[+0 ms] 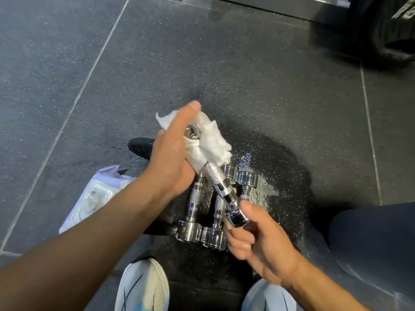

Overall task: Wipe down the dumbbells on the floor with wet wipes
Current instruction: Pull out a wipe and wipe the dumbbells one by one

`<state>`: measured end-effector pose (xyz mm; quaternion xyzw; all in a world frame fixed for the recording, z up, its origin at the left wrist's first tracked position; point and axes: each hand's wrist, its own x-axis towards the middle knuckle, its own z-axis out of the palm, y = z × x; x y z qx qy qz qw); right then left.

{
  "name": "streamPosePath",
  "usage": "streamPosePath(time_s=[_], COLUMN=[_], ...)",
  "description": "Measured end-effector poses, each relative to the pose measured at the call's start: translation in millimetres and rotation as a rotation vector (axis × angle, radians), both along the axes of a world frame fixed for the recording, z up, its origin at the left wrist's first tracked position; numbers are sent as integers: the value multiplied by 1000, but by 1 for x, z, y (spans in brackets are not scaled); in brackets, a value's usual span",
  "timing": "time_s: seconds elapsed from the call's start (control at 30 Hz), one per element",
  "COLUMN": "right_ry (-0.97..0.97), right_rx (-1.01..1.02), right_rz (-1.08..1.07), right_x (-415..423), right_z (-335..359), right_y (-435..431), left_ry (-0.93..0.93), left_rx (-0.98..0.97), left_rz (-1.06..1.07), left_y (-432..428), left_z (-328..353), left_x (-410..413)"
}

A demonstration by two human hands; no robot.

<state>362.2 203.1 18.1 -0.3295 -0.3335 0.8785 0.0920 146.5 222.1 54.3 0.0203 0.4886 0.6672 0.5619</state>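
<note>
A chrome dumbbell (221, 184) is lifted off the floor and tilted, its near head gripped in my right hand (258, 239). My left hand (173, 153) wraps a white wet wipe (212, 142) around the dumbbell's far head, whose metal end shows through the wipe. Under it, three more chrome dumbbells (193, 207) lie side by side on the dark speckled floor (224, 63); their near heads are beside my right hand.
A pale wet wipes pack (94, 194) lies on the floor under my left forearm. My two white shoes (141, 286) are at the bottom. A black shoe tip (140, 147) shows left of my left hand. The floor gleams wet right of the dumbbells. Dark gym equipment (381, 30) stands top right.
</note>
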Motion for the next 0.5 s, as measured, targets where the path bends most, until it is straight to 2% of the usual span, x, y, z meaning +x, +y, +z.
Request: streamPosePath(time_s=[0.1, 0.2, 0.33, 0.43, 0.5], right_ry=[186, 211, 23, -95, -167], right_rx=[-319, -380, -53, 243, 432], right_rz=[35, 27, 24, 70, 89], right_x=[4, 5, 7, 9, 8], right_z=[2, 2, 3, 11, 17], right_y=[1, 3, 6, 5, 4], left_ry=[16, 290, 786, 1230, 1415], left_rx=[89, 45, -11, -91, -76], left_rz=[-4, -27, -202, -252, -300], left_y=[5, 1, -9, -11, -10], left_z=[3, -3, -8, -17, -20], left_x=[-9, -10, -10, -12, -19])
